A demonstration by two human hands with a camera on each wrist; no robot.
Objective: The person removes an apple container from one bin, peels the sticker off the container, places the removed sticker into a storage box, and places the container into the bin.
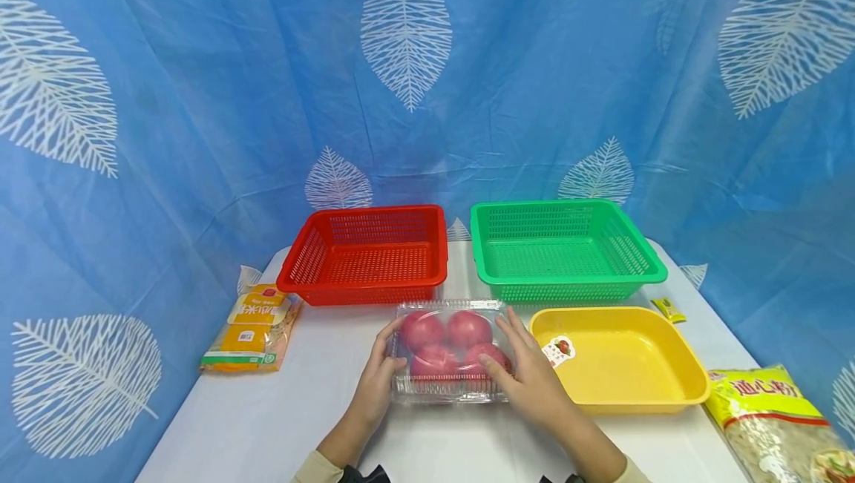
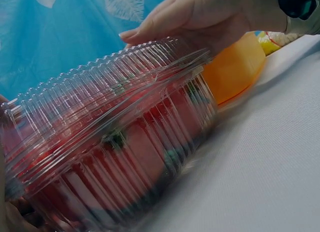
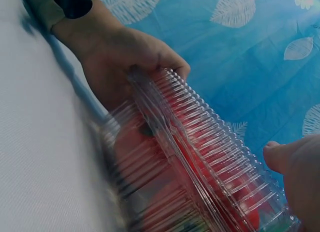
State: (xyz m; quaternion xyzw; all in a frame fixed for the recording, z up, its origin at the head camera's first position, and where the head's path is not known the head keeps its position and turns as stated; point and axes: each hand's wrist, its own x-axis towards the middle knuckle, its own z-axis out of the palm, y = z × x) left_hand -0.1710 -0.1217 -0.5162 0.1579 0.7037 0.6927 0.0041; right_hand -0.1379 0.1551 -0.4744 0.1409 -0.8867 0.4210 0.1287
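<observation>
A clear plastic clamshell box [image 1: 444, 388] with several pinkish-red tomatoes [image 1: 470, 329] inside is held between both hands, low over the white table, its ribbed lid down. My left hand [image 1: 375, 379] grips its left end, thumb along the near corner; the right wrist view shows that hand [image 3: 127, 62] wrapped about the lid's edge. At the other end, my right hand [image 1: 531, 375] holds the box with the thumb over the lid and the fingers along the right side. Green stems show through the ribbed wall [image 2: 145, 157] in the left wrist view.
Behind the box stand a red basket [image 1: 374, 294] and a green basket [image 1: 568, 291]. A yellow tub [image 1: 621, 396] is close by my right hand. Food bags lie left [image 1: 250, 327] and right [image 1: 775, 416], plus a small yellow packet [image 1: 669, 310]. A blue leaf-patterned curtain [image 1: 501, 97] surrounds the table.
</observation>
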